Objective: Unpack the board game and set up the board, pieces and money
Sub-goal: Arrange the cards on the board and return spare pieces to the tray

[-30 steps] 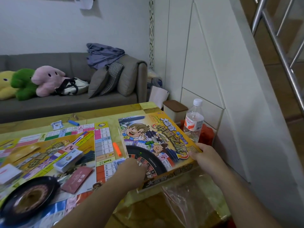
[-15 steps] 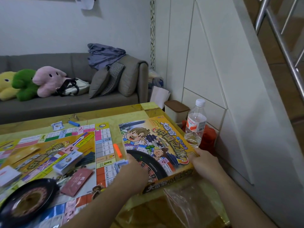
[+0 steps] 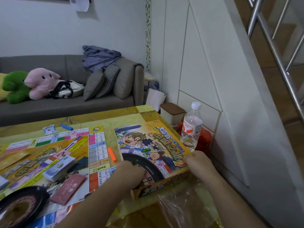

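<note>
The game box point(image 3: 151, 155) sits at the right centre of the frame, lying flat on the desk point(image 3: 125, 119) with its right edge running close along the desk's right rim. Both hands hold its near end: the left hand point(image 3: 130, 174) curls over the near-left corner, fingers bent down onto the lid, and the right hand point(image 3: 199, 163) grips the near-right corner with the thumb on top (the fingers underneath are hidden, so how deep the hold goes I cannot tell).

The main risk, as I judge it, is the water bottle point(image 3: 191, 129), standing upright just beside the box's right edge at the right of the frame. It looks nearly empty and so light; a push or swing of the box to the right would likely knock it over or off the rim.

A second risk lies to the left. The orange marker point(image 3: 112, 154) rests just beside the box's left edge on the unfolded board point(image 3: 97, 150), and a stack of play money point(image 3: 60, 167) and a red card packet point(image 3: 69, 189) lie further left on the board. Sliding the box that way could sweep the marker along and shift the board under the loose pieces.

A clear plastic bag point(image 3: 179, 209) lies crumpled at the lower right, just in front of the box; dragging the box back could catch it. The roulette wheel point(image 3: 21, 206) at the lower left is well apart.
</note>
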Motion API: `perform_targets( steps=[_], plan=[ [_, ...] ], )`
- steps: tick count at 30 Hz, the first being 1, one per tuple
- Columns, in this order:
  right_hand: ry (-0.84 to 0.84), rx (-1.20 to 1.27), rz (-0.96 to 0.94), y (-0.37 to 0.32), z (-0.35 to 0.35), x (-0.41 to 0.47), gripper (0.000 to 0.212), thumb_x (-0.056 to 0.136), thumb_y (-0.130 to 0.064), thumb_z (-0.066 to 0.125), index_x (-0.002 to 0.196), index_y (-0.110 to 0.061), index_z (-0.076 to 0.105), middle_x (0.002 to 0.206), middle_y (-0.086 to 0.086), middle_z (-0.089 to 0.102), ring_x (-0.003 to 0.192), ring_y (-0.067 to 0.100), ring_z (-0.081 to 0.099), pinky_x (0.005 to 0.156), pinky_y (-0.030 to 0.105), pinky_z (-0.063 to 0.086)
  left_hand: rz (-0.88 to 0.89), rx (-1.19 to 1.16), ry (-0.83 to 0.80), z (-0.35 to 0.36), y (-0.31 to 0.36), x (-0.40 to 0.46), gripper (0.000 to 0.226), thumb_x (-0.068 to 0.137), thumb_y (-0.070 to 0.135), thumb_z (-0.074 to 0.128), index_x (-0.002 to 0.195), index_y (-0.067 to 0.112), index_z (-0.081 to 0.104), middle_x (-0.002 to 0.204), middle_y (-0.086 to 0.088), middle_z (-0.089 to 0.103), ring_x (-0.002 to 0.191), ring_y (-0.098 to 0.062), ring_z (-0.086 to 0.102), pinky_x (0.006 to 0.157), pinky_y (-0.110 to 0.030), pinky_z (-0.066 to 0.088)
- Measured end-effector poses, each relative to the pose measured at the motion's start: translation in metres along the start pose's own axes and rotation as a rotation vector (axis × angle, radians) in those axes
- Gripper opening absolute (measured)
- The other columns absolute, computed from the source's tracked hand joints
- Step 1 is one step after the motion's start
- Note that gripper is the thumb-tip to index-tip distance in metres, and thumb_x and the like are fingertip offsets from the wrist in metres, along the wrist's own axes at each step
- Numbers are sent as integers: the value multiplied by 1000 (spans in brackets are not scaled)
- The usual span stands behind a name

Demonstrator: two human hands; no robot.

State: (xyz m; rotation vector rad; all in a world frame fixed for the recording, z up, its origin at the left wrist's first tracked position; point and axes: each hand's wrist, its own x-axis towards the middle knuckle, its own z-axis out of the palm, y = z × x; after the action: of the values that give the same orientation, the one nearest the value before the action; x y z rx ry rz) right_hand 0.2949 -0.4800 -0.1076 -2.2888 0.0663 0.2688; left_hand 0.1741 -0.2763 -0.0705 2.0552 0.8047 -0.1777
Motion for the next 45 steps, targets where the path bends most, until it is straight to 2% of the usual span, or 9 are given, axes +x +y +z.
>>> perform_targets(
  steps=[6,12,24,27,31,34,38,42,45],
  plan=[
    [-12,192,-9,-4,-5,-8,14,91,-29,68,92,-18,76,86,0,78,87,25,74,88,49,60,59,-222,-73,-4,-19,59,18,105,27,50,96,14,58,80,3,52,67,-7,51,77,-30,57],
    [7,405,-50,-10,-7,-18,14,97,-21,71,91,-12,80,82,6,80,80,29,76,81,47,62,-61,-561,-92,-23,6,-10,24,91,26,66,100,4,68,93,-19,80,95,-37,77,98,-55,58],
    [-151,948,-211,-57,-15,-63,29,90,-16,76,118,-8,74,105,19,79,91,34,78,75,43,62,43,-943,10,-98,0,-33,35,93,29,73,115,6,60,99,-21,79,88,-36,78,84,-49,61],
    [-201,1208,-123,-78,2,-88,45,81,-28,79,121,-9,73,108,14,79,100,31,75,95,47,59,71,-1035,60,-100,-12,-46,34,96,25,70,117,2,58,100,-24,78,82,-35,78,69,-45,62],
    [-419,1079,-70,-106,34,-132,31,90,-26,75,114,-7,76,103,19,78,90,36,75,75,46,62,116,-1075,104,-100,-40,-55,41,99,25,69,127,-2,57,93,-25,73,72,-30,75,69,-45,62],
    [-464,965,-105,-124,50,-152,28,93,-9,70,119,2,69,108,26,77,90,41,75,75,49,61,143,-1090,95,-125,-66,-74,42,84,27,80,117,4,68,112,-23,74,101,-36,74,79,-48,63],
    [-549,887,-187,-155,51,-179,37,89,-6,65,125,-4,67,110,26,77,93,45,76,85,57,60,168,-1187,253,-204,-127,-114,42,80,38,78,105,6,67,72,-10,68,74,-31,71,90,-56,60],
    [-682,815,-232,-191,69,-213,30,91,-11,61,118,-3,69,96,28,77,66,39,76,55,41,61,130,-1169,347,-289,-216,-161,39,80,43,72,104,12,71,82,-15,66,69,-31,70,71,-40,59],
    [-774,758,-204,-227,113,-237,39,90,-21,63,121,3,67,102,33,75,70,41,75,71,52,62,68,-1120,383,-327,-270,-199,48,79,36,70,118,7,71,101,-22,71,72,-33,72,66,-43,64]
  ],
)
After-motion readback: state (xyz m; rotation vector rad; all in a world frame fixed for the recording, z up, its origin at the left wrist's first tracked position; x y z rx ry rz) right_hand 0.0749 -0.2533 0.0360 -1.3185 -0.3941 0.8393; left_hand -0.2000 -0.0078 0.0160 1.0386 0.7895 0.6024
